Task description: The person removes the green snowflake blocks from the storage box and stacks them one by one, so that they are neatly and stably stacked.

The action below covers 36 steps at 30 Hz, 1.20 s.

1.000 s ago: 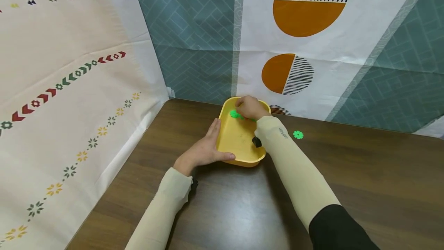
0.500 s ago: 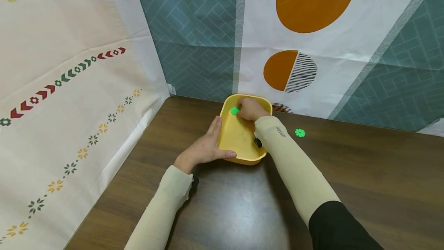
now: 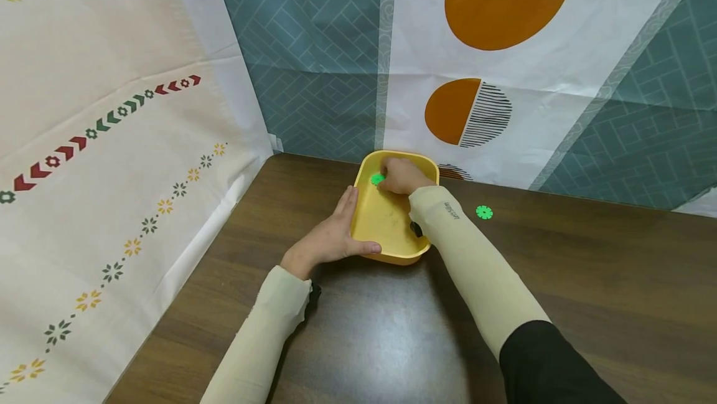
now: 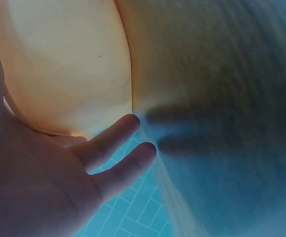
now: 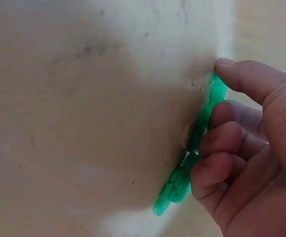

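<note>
A yellow plastic tray (image 3: 392, 230) stands near the back edge of the table. Braced against its near left corner is my left hand (image 3: 327, 243), fingers straight along the left wall and thumb on the near rim. Two straight fingers (image 4: 128, 160) stick out past the wall in the left wrist view. My right hand (image 3: 402, 175) reaches into the tray's far end. Between its thumb and curled fingers it holds a green notched disc (image 5: 218, 91), with more green discs (image 5: 175, 186) in line beside the fingertips. From the head view only one green edge (image 3: 378, 178) shows past the hand.
Another green notched disc (image 3: 484, 212) lies on the wooden table (image 3: 560, 267) to the right of the tray. A patterned cloth (image 3: 313, 80) hangs right behind the tray, and a white cloth (image 3: 140, 173) borders the table's left side.
My right hand has shifted slightly within the tray's far end and now covers more of the green discs. My left hand keeps its place at the tray's corner.
</note>
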Tool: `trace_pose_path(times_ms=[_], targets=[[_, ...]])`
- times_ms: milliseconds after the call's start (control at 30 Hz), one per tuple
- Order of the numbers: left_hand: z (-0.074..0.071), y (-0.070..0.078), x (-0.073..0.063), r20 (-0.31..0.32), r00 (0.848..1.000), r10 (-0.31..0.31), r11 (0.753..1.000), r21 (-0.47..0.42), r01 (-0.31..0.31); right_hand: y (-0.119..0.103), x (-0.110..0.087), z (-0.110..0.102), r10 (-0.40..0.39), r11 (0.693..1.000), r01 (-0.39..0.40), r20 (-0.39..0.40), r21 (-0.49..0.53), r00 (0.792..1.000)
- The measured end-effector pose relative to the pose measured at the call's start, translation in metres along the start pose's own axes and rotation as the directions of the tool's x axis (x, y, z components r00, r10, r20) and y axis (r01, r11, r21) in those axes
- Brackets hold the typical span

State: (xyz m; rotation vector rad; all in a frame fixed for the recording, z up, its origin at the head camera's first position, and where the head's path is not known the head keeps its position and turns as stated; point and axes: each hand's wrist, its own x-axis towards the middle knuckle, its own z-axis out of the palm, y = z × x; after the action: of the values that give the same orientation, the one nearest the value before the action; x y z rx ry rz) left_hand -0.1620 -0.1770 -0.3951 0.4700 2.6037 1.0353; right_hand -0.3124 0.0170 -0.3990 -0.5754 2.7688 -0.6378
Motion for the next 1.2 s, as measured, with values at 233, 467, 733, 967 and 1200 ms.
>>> trace_pose_path(times_ms=[233, 467, 733, 967, 1200], targets=[[-0.0010, -0.0002, -0.0004, 0.000, 1.000, 0.004, 1.000, 0.003, -0.004, -0.0002, 0.0041, 0.0021, -0.009, 1.000, 0.009, -0.011, -0.030, 1.000], [-0.0011, -0.0001, -0.0004, 0.004, 1.000, 0.001, 1.000, 0.014, -0.001, -0.0007, 0.0041, 0.0024, -0.004, 1.000, 0.005, -0.030, 0.024, 1.000], [-0.0007, 0.0016, -0.0005, 0.004, 1.000, -0.006, 1.000, 0.010, 0.006, -0.0006, 0.0030, 0.0008, 0.013, 0.996, -0.007, -0.068, 0.092, 0.998], [-0.0011, 0.0028, 0.0003, 0.009, 1.000, -0.005, 1.000, 0.010, 0.005, -0.0028, 0.0019, -0.0029, -0.020, 0.997, 0.030, -0.131, 0.073, 0.991], [-0.0007, 0.0009, 0.0004, 0.003, 1.000, 0.001, 1.000, 0.016, -0.001, -0.0042, 0.0019, -0.0027, -0.043, 0.995, 0.057, -0.168, 0.080, 0.985]])
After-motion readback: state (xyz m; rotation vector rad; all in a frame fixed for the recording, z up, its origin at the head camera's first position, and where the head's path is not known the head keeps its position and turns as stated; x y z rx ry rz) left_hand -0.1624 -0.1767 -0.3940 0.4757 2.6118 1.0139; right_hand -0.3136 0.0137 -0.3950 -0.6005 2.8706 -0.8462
